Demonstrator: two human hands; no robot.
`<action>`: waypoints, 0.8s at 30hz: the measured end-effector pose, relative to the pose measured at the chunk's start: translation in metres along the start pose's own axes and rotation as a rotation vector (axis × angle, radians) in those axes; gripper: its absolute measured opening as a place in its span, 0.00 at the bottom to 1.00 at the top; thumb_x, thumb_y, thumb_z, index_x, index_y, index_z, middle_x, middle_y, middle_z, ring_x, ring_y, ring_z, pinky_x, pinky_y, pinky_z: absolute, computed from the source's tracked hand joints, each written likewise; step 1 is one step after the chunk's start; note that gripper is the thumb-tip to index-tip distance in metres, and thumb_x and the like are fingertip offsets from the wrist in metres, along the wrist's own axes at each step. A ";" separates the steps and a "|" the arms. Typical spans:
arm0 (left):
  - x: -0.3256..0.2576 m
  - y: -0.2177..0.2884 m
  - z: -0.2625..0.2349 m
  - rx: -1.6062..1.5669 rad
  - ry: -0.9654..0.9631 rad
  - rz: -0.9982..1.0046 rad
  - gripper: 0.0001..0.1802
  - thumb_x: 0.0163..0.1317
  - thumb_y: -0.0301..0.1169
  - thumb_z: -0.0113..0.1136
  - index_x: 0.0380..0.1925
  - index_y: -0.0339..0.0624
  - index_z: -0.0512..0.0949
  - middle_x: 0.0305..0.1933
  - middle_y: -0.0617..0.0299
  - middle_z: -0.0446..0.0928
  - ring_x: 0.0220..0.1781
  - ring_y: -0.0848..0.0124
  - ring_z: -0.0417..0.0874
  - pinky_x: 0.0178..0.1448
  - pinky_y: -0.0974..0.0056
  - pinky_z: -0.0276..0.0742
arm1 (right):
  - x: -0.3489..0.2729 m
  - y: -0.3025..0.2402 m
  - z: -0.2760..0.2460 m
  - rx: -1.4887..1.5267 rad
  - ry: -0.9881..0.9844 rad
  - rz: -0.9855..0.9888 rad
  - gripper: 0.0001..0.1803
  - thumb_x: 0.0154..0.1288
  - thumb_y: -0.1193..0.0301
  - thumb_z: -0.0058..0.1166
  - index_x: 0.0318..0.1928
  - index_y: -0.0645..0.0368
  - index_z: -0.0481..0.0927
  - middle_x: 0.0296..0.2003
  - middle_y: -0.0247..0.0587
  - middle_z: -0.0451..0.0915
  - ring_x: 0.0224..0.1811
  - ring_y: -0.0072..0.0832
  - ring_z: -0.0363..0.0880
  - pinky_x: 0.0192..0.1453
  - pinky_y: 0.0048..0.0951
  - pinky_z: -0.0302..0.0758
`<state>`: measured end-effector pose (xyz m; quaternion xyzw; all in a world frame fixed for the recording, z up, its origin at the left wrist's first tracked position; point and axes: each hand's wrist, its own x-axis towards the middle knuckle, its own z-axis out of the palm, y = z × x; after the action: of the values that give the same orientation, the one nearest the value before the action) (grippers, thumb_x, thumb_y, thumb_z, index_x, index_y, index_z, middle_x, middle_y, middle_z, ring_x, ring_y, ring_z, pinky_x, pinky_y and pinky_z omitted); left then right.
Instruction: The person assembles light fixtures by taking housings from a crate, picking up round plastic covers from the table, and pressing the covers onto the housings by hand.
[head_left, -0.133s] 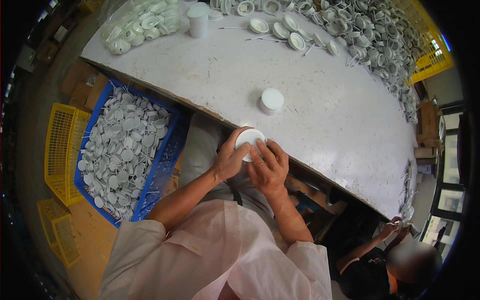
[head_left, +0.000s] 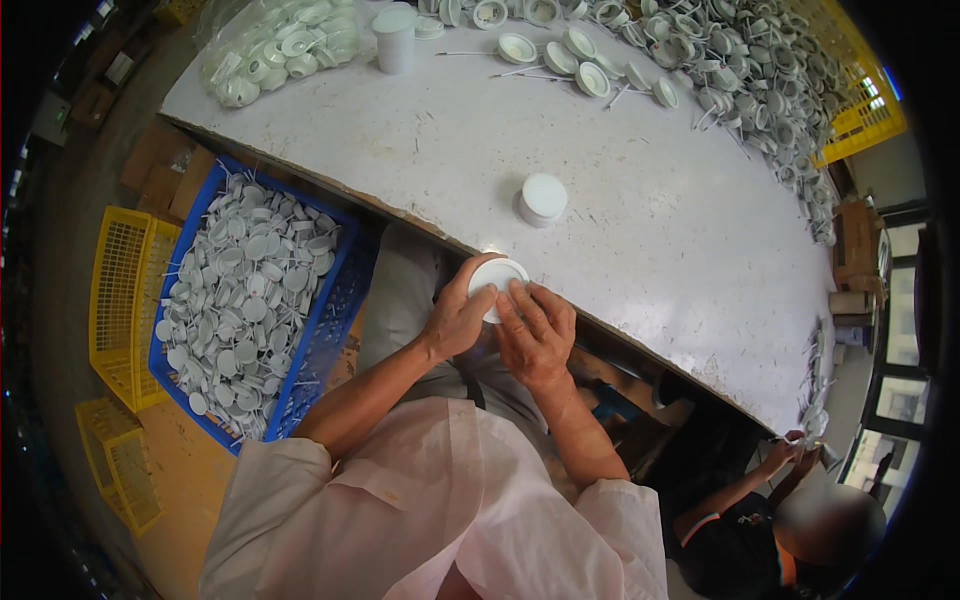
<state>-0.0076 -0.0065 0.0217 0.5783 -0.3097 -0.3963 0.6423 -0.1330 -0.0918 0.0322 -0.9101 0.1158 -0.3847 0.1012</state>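
Observation:
A white round cap (head_left: 499,275) with a raised rim is held at the near edge of the table, above my lap. My left hand (head_left: 462,312) grips its left side, the thumb lying across the top. On the right side, my right hand (head_left: 538,335) has its fingers bent against the cap's face and edge. The underside is hidden by the hands. Just beyond them, a short white cylinder (head_left: 543,200) with a flat round top stands upright on the white table (head_left: 640,250).
A blue crate (head_left: 300,385) on my left holds many white discs with thin stems. Yellow crates (head_left: 120,300) lie beyond it. At the back are a clear bag (head_left: 285,50) of white parts, a taller white cylinder (head_left: 395,45) and a heap of round parts (head_left: 740,70). A co-worker (head_left: 740,540) sits at right.

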 end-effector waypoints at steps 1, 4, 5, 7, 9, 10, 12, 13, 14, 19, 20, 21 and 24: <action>0.000 0.000 -0.001 0.000 0.001 -0.002 0.23 0.63 0.30 0.45 0.58 0.34 0.65 0.53 0.50 0.73 0.54 0.66 0.75 0.58 0.64 0.71 | 0.000 -0.001 0.000 -0.018 -0.007 -0.005 0.22 0.42 0.72 0.66 0.44 0.57 0.82 0.48 0.38 0.79 0.48 0.39 0.75 0.49 0.37 0.72; 0.002 -0.002 -0.004 0.003 0.027 0.004 0.22 0.64 0.30 0.45 0.57 0.34 0.66 0.53 0.52 0.74 0.52 0.68 0.75 0.57 0.65 0.71 | 0.005 -0.003 0.001 -0.014 -0.048 0.018 0.22 0.42 0.74 0.66 0.44 0.57 0.82 0.50 0.42 0.77 0.50 0.40 0.73 0.51 0.37 0.72; 0.002 -0.003 -0.006 -0.093 0.026 -0.035 0.21 0.66 0.30 0.44 0.58 0.35 0.65 0.53 0.53 0.74 0.53 0.69 0.75 0.58 0.66 0.71 | 0.006 -0.005 -0.001 -0.012 -0.049 0.018 0.22 0.42 0.74 0.66 0.44 0.57 0.82 0.50 0.42 0.77 0.50 0.40 0.73 0.51 0.37 0.72; 0.006 -0.006 -0.018 -0.188 0.028 -0.069 0.20 0.69 0.30 0.44 0.59 0.36 0.65 0.53 0.54 0.74 0.54 0.70 0.75 0.59 0.67 0.71 | 0.010 -0.008 -0.003 0.130 -0.046 0.133 0.24 0.44 0.78 0.64 0.48 0.59 0.81 0.55 0.49 0.73 0.52 0.44 0.72 0.55 0.39 0.71; 0.010 -0.016 -0.048 -0.235 0.200 -0.072 0.19 0.70 0.32 0.45 0.58 0.36 0.65 0.51 0.54 0.75 0.52 0.68 0.77 0.56 0.62 0.76 | 0.005 -0.001 -0.003 0.167 0.002 0.217 0.24 0.45 0.79 0.63 0.49 0.60 0.80 0.55 0.51 0.72 0.53 0.45 0.72 0.56 0.39 0.70; 0.011 -0.021 -0.074 -0.311 0.260 -0.066 0.18 0.70 0.33 0.44 0.56 0.36 0.67 0.50 0.54 0.76 0.50 0.64 0.80 0.50 0.55 0.81 | 0.005 0.004 -0.004 0.208 0.051 0.302 0.25 0.47 0.80 0.62 0.50 0.62 0.79 0.56 0.53 0.72 0.53 0.46 0.72 0.58 0.39 0.69; 0.006 -0.023 -0.134 -0.378 0.418 -0.067 0.17 0.69 0.32 0.44 0.54 0.37 0.67 0.49 0.50 0.75 0.47 0.59 0.81 0.47 0.51 0.82 | 0.005 0.018 -0.010 0.168 0.033 0.389 0.23 0.50 0.81 0.61 0.50 0.61 0.79 0.53 0.52 0.73 0.54 0.43 0.72 0.56 0.34 0.71; 0.000 -0.028 -0.174 -0.324 0.435 -0.119 0.18 0.66 0.31 0.46 0.54 0.36 0.66 0.49 0.49 0.75 0.48 0.58 0.80 0.50 0.50 0.81 | 0.002 0.028 -0.013 0.164 0.073 0.455 0.23 0.52 0.81 0.59 0.51 0.61 0.78 0.52 0.52 0.74 0.53 0.42 0.73 0.55 0.34 0.71; -0.006 -0.033 -0.206 -0.297 0.543 -0.077 0.19 0.63 0.29 0.49 0.54 0.35 0.65 0.50 0.48 0.74 0.50 0.57 0.79 0.50 0.53 0.80 | -0.002 0.036 -0.013 0.168 0.111 0.519 0.22 0.53 0.82 0.58 0.52 0.62 0.78 0.51 0.53 0.74 0.52 0.42 0.73 0.55 0.34 0.71; -0.081 -0.107 -0.416 -0.030 1.063 -0.365 0.22 0.58 0.36 0.56 0.53 0.48 0.69 0.47 0.61 0.74 0.43 0.67 0.75 0.41 0.62 0.71 | -0.017 0.056 -0.013 0.186 0.143 0.638 0.20 0.57 0.82 0.56 0.52 0.63 0.77 0.50 0.52 0.75 0.52 0.39 0.75 0.55 0.33 0.72; -0.085 -0.109 -0.422 -0.049 1.145 -0.456 0.23 0.58 0.37 0.56 0.54 0.49 0.68 0.48 0.61 0.73 0.44 0.67 0.74 0.43 0.59 0.69 | -0.023 0.058 -0.016 0.164 0.135 0.665 0.20 0.57 0.82 0.56 0.52 0.63 0.77 0.50 0.52 0.75 0.52 0.38 0.75 0.55 0.33 0.73; -0.116 -0.124 -0.468 0.029 1.217 -0.469 0.24 0.59 0.40 0.57 0.55 0.49 0.68 0.50 0.61 0.72 0.46 0.66 0.73 0.43 0.58 0.68 | -0.019 0.055 -0.016 0.174 0.139 0.661 0.20 0.57 0.82 0.56 0.52 0.63 0.77 0.50 0.52 0.75 0.52 0.38 0.75 0.55 0.33 0.73; -0.176 -0.156 -0.550 -0.045 1.184 -0.443 0.23 0.61 0.49 0.54 0.52 0.51 0.70 0.48 0.61 0.74 0.47 0.65 0.73 0.48 0.56 0.69 | -0.022 0.054 -0.023 0.182 0.124 0.737 0.20 0.57 0.82 0.55 0.52 0.63 0.77 0.50 0.51 0.75 0.51 0.37 0.76 0.53 0.32 0.74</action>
<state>0.3532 0.4172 -0.1985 0.7363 0.2335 -0.1392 0.6196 -0.1714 -0.1392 0.0183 -0.7697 0.4066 -0.3856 0.3060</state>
